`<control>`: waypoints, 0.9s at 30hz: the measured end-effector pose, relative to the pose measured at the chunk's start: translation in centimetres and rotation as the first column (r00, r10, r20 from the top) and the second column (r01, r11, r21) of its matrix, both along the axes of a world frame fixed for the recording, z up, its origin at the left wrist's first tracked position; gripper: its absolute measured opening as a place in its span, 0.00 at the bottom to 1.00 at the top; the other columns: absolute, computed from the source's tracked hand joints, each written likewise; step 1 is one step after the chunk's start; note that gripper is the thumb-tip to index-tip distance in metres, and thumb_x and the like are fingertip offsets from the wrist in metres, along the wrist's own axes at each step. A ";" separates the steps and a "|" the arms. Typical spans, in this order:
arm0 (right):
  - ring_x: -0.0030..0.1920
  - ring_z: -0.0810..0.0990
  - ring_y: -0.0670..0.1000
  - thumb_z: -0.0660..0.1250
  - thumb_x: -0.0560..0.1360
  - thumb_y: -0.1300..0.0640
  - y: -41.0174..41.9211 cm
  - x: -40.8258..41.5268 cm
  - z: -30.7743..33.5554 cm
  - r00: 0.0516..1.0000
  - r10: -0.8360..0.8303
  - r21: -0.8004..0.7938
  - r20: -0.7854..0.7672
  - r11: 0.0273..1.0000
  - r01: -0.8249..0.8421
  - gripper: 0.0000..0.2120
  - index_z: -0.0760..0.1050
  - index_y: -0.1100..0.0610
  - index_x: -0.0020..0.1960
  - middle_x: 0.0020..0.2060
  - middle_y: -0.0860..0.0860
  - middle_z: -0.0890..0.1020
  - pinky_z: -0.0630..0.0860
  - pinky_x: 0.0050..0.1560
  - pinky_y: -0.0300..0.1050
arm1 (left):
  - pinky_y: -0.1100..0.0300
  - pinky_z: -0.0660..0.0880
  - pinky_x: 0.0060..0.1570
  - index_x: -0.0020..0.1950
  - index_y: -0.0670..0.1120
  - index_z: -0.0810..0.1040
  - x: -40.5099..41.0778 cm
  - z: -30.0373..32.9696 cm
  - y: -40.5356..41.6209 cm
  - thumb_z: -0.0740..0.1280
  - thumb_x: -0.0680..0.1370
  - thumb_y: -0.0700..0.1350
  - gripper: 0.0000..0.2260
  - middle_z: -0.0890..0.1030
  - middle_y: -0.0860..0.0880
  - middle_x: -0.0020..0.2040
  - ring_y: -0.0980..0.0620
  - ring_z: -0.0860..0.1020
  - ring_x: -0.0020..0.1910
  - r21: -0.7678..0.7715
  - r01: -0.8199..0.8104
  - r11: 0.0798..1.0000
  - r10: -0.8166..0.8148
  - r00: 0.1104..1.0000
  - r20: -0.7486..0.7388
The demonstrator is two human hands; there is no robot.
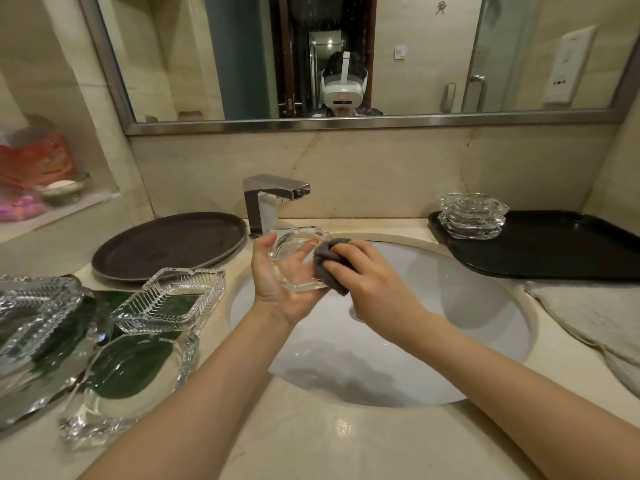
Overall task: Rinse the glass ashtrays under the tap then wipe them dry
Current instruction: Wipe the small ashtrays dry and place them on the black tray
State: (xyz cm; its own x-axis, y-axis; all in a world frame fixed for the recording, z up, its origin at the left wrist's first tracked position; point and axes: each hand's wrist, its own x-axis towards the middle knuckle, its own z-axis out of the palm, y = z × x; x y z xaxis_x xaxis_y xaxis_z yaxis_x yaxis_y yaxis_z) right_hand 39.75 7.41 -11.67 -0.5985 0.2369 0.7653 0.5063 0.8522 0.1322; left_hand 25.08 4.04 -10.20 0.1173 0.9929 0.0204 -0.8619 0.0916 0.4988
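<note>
Left-edge ashtrays (31,320) & black tray (554,251) on the counter's right side are cut off by the frame, grey cloth (332,265) partly hidden under right hand (367,282), niche items (31,174) too blurred to ID.

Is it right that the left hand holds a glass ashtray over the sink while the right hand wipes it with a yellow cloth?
Not quite. The head view shows the cloth is grey, not yellow. The rest holds: the left hand holds the glass ashtray over the sink while the right hand wipes it.

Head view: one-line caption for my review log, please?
Over the sink, left hand holds a glass ashtray while right hand wipes it with a grey cloth.
</note>
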 end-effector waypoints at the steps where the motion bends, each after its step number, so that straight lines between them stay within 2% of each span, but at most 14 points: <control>1: 0.51 0.72 0.59 0.51 0.68 0.68 0.1 0.2 0.0 0.999 -0.033 -0.009 0.003 0.999 0.033 0.20 0.79 0.66 0.51 0.50 0.61 0.80 0.75 0.50 0.51 | 0.54 0.79 0.40 0.62 0.39 0.69 0.2 0.1 0.0 0.69 0.61 0.55 0.34 0.79 0.38 0.47 0.42 0.79 0.43 0.010 0.017 1.000 -0.017 1.000 0.003; 5: 0.43 0.76 0.61 0.58 0.66 0.70 0.8 0.9 0.2 0.982 -0.188 -0.105 -0.009 0.977 0.186 0.15 0.78 0.65 0.48 0.45 0.59 0.79 0.77 0.41 0.50 | 0.49 0.76 0.53 0.63 0.39 0.70 1.2 0.2 0.1 0.65 0.64 0.55 0.31 0.79 0.37 0.53 0.40 0.77 0.51 -0.004 0.029 1.000 -0.029 1.000 0.001; 7: 0.42 0.74 0.59 0.62 0.66 0.73 1.0 1.2 1.3 0.951 -0.275 -0.348 -0.140 0.913 0.213 0.10 0.76 0.64 0.45 0.41 0.56 0.77 0.72 0.41 0.46 | 0.48 0.71 0.60 0.65 0.40 0.69 1.7 0.4 0.1 0.65 0.64 0.56 0.33 0.78 0.37 0.57 0.38 0.75 0.55 -0.019 0.033 0.999 -0.033 0.999 0.007; 8: 0.42 0.73 0.57 0.61 0.69 0.72 0.8 1.3 2.0 0.913 -0.332 -0.535 -0.238 0.829 0.162 0.08 0.75 0.63 0.44 0.39 0.53 0.76 0.67 0.40 0.44 | 0.49 0.70 0.58 0.65 0.41 0.69 1.8 0.5 0.1 0.65 0.63 0.57 0.33 0.78 0.38 0.57 0.39 0.75 0.55 -0.021 0.032 0.999 -0.032 0.999 -0.011; 9: 0.39 0.72 0.55 0.58 0.71 0.70 0.5 1.5 2.9 0.858 -0.389 -0.725 -0.336 0.688 0.028 0.09 0.74 0.61 0.41 0.35 0.50 0.75 0.64 0.38 0.43 | 0.51 0.70 0.54 0.65 0.42 0.70 2.0 0.7 0.1 0.64 0.63 0.58 0.34 0.79 0.39 0.56 0.40 0.76 0.53 -0.027 0.027 0.999 -0.028 0.999 -0.042; 10: 0.36 0.71 0.53 0.57 0.72 0.68 0.3 1.9 3.7 0.789 -0.434 -0.846 -0.435 0.497 -0.193 0.10 0.73 0.59 0.38 0.30 0.48 0.75 0.64 0.36 0.43 | 0.53 0.70 0.51 0.64 0.42 0.70 2.2 1.0 0.1 0.64 0.63 0.58 0.34 0.79 0.40 0.56 0.42 0.76 0.51 -0.027 0.031 0.999 -0.033 0.996 -0.078; 12: 0.32 0.74 0.52 0.58 0.74 0.61 0.0 2.6 5.1 0.714 -0.445 -0.824 -0.541 0.108 -0.557 0.11 0.74 0.58 0.35 0.27 0.49 0.77 0.69 0.34 0.42 | 0.56 0.68 0.45 0.65 0.42 0.70 2.9 1.6 0.4 0.62 0.64 0.59 0.34 0.79 0.43 0.57 0.45 0.76 0.49 -0.033 0.032 0.999 -0.037 0.987 -0.154; 13: 0.34 0.77 0.53 0.60 0.75 0.56 0.0 2.9 5.6 0.741 -0.394 -0.804 -0.544 -0.009 -0.595 0.11 0.76 0.59 0.38 0.31 0.52 0.80 0.73 0.37 0.43 | 0.56 0.69 0.44 0.65 0.42 0.71 3.4 1.9 0.7 0.62 0.64 0.60 0.34 0.79 0.44 0.55 0.46 0.76 0.48 -0.045 0.027 0.999 -0.035 0.983 -0.178; 14: 0.38 0.80 0.53 0.63 0.75 0.50 0.3 3.3 5.7 0.799 -0.333 -0.840 -0.501 -0.033 -0.541 0.13 0.79 0.59 0.43 0.36 0.55 0.82 0.76 0.41 0.44 | 0.56 0.70 0.44 0.64 0.41 0.73 4.0 2.2 0.9 0.62 0.64 0.59 0.33 0.79 0.45 0.52 0.47 0.76 0.46 -0.060 0.024 0.998 -0.035 0.982 -0.188; 16: 0.40 0.81 0.52 0.68 0.74 0.50 1.3 4.2 5.8 0.868 -0.290 -0.913 -0.404 0.079 -0.399 0.14 0.79 0.61 0.50 0.40 0.55 0.82 0.78 0.41 0.42 | 0.58 0.71 0.40 0.58 0.41 0.77 5.4 2.6 1.7 0.61 0.66 0.60 0.29 0.77 0.47 0.44 0.50 0.75 0.39 -0.109 -0.003 0.994 -0.022 0.975 -0.222; 18: 0.38 0.80 0.51 0.70 0.73 0.55 2.6 5.6 6.3 0.872 -0.349 -0.938 -0.343 0.175 -0.299 0.12 0.78 0.63 0.51 0.40 0.54 0.81 0.77 0.40 0.41 | 0.61 0.69 0.33 0.54 0.41 0.80 6.7 2.9 2.8 0.59 0.70 0.61 0.27 0.74 0.49 0.38 0.53 0.72 0.34 -0.154 -0.040 0.987 -0.007 0.957 -0.290; 23: 0.44 0.81 0.56 0.64 0.73 0.48 5.7 10.5 7.6 0.901 -0.418 -0.987 -0.119 0.150 -0.061 0.13 0.81 0.57 0.44 0.46 0.55 0.82 0.76 0.50 0.47 | 0.67 0.61 0.27 0.51 0.41 0.78 10.6 3.8 6.1 0.56 0.73 0.63 0.26 0.73 0.48 0.31 0.53 0.68 0.26 -0.206 0.045 0.978 -0.121 0.921 -0.371; 25: 0.42 0.79 0.53 0.65 0.74 0.49 6.4 12.8 8.1 0.896 -0.439 -0.982 -0.066 0.190 0.021 0.11 0.80 0.55 0.44 0.43 0.53 0.82 0.75 0.47 0.44 | 0.69 0.60 0.22 0.51 0.42 0.78 12.2 4.5 7.7 0.54 0.75 0.62 0.25 0.70 0.50 0.27 0.55 0.66 0.21 -0.216 0.059 0.975 -0.153 0.878 -0.453; 27: 0.39 0.78 0.52 0.67 0.73 0.51 7.6 15.1 8.6 0.879 -0.472 -0.972 -0.067 0.229 0.049 0.11 0.80 0.58 0.45 0.40 0.54 0.82 0.73 0.41 0.42 | 0.70 0.62 0.21 0.47 0.43 0.78 14.0 5.2 9.2 0.55 0.77 0.61 0.23 0.71 0.50 0.26 0.55 0.67 0.22 -0.210 0.032 0.977 -0.149 0.808 -0.570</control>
